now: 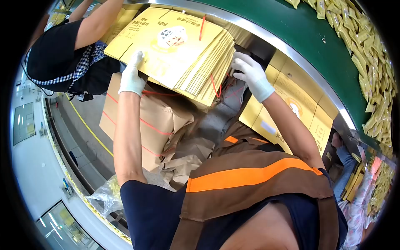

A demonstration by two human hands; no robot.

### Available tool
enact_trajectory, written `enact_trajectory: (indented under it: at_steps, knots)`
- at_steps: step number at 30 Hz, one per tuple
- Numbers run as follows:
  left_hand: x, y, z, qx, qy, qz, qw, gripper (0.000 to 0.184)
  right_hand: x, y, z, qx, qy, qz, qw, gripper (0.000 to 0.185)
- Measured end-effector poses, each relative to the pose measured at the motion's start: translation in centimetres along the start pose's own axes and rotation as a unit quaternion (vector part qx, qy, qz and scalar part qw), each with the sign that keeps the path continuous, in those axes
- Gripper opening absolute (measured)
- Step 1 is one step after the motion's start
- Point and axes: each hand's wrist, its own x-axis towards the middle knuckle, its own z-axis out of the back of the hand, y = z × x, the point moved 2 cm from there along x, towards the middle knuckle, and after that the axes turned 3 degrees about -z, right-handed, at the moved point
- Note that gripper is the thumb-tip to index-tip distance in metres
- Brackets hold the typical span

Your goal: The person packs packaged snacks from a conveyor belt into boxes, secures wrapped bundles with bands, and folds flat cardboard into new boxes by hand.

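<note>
A thick stack of flat yellow printed cartons (166, 46) lies tilted in front of me, its layers fanned at the right side. My left hand (132, 77), in a white glove, grips the stack's near left edge, thumb on top and the other fingers hidden below. My right hand (251, 75), also gloved, is beside the stack's right edge with its fingers bent and apart; whether they touch the cartons I cannot tell. A red strap (215, 86) hangs loose at the stack's near right corner, and another red strap piece (203, 27) lies across its top.
Below the stack sits a brown paper-wrapped bundle (146, 121) with red straps. An open yellow carton (287, 102) stands at my right. Beyond the metal edge runs a green conveyor belt (287, 25) carrying many small yellow packets (362, 46). A co-worker (62, 54) stands at left.
</note>
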Motion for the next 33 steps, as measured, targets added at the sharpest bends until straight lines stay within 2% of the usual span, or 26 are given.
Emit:
enact_trajectory:
  at_steps: [3,7,8,10,11,12,14,16,17,19,20,21,22,23,25,27,29,30,31,32,33]
  knots:
    - [0.0,0.0,0.0,-0.021,-0.023,0.057,0.998,0.036,-2.4,-0.8,2.3,0.04,-0.022,-0.011,0.999,0.05]
    - [-0.3,-1.2,-1.4,-0.048,-0.01,0.036,0.998,0.038,-3.7,-1.1,3.6,0.06,-0.039,0.007,0.997,0.043]
    - [-0.7,-1.1,-2.1,-0.063,0.0,-0.006,0.998,0.038,-4.0,-0.9,3.7,0.056,-0.041,0.015,0.997,0.042]
    - [-0.2,-0.7,-1.8,-0.082,0.011,-0.02,0.996,0.041,-4.8,-0.1,3.6,0.048,-0.006,0.026,0.998,0.043]
    - [0.6,-0.2,-2.1,-0.089,0.027,-0.019,0.995,0.043,-5.4,0.0,3.9,0.046,-0.002,0.033,0.998,0.044]
    - [0.6,-0.1,-2.0,-0.052,0.085,-0.023,0.995,0.049,-5.7,-0.2,4.1,0.044,0.009,0.047,0.998,0.043]
    - [1.5,1.1,-0.3,-0.068,0.153,0.044,0.985,0.054,-6.1,-0.8,4.2,0.029,0.001,0.046,0.999,0.041]
    - [0.8,1.9,0.9,-0.039,0.151,0.014,0.988,0.054,-6.2,-1.5,3.8,-0.031,-0.011,0.015,0.999,0.033]
    - [-0.9,2.0,1.0,-0.021,0.123,-0.043,0.991,0.048,-6.9,-1.7,3.5,-0.036,-0.017,0.001,0.999,0.031]
    - [-4.7,2.0,2.0,-0.018,0.105,-0.088,0.99,0.038,-8.2,-1.6,4.2,-0.102,-0.001,0.052,0.993,0.03]
    - [-8.0,1.6,1.8,-0.012,0.081,-0.111,0.99,0.039,-8.7,-1.2,5.4,-0.115,-0.024,0.121,0.986,0.03]
    - [-8.8,1.4,4.1,0.045,0.123,-0.145,0.981,0.044,-9.3,-0.7,7.0,-0.13,-0.043,0.188,0.972,0.03]
    - [-11.2,0.8,3.9,-0.016,0.12,-0.105,0.987,0.049,-9.9,0.0,8.6,-0.078,-0.086,0.2,0.973,0.03]
    - [-15.6,-0.3,1.6,0.041,0.116,-0.133,0.983,0.05,-11.0,1.1,10.3,-0.049,-0.13,0.206,0.969,0.031]
    - [-18.2,-2.6,0.7,0.062,0.084,-0.189,0.976,0.055,-13.1,3.6,13.2,-0.049,-0.183,0.184,0.965,0.041]
    - [-17.2,-5.2,0.7,0.051,0.084,-0.213,0.972,0.053,-14.7,4.8,14.9,0.006,-0.109,0.187,0.976,0.061]
    - [-14.6,-7.0,-1.0,0.06,0.218,-0.187,0.956,0.051,-16.9,4.6,15.0,0.171,0.004,0.224,0.959,0.089]
    - [-13.7,-7.4,-3.5,0.068,0.272,-0.172,0.944,0.051,-19.1,4.6,14.2,0.218,0.043,0.249,0.943,0.098]
    - [-13.0,-7.3,-6.6,0.106,0.393,-0.163,0.899,0.052,-21.8,4.8,12.9,0.261,0.08,0.275,0.922,0.106]
    - [-13.8,-6.5,-11.3,0.161,0.45,-0.154,0.865,0.053,-25.0,5.4,11.4,0.317,0.045,0.285,0.903,0.11]
    - [-14.9,-5.6,-16.1,0.229,0.521,-0.161,0.806,0.052,-26.4,3.4,11.9,0.404,0.149,0.35,0.832,0.11]
